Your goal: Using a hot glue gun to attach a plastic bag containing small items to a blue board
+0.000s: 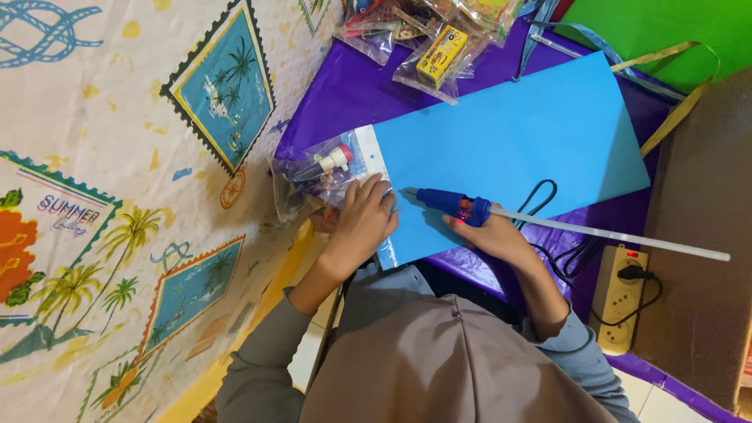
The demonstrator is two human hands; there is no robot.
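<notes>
Right hand grips a blue glue gun, fingers wrapped round its handle; a long white glue stick juts out the back twd the power strip at the table's lower right edge. Nozzle tip sits on the blue paper sheet, near the sheet's left edge and close to the left hand. Left hand lies flat, fingers spread and relaxed, pressing down where the blue sheet meets a clear plastic bag holding small items (one looks like a white-and-red cap, can't say more). Both lie on the purple table cover, left side.

Progress, judging by how things lie: the gun's red light is on and its black cord loops across the sheet twd the strip, so setup looks done. No glue line visible on the paper, so gluing seems at or near its start; most of the sheet is bare.

Hard to see: the nozzle tip is tiny, contact w/ paper not certain. More packets crowd the top edge, contents blurred. A patterned cloth fills the left; the person's grey garment hides the table's near edge.
</notes>
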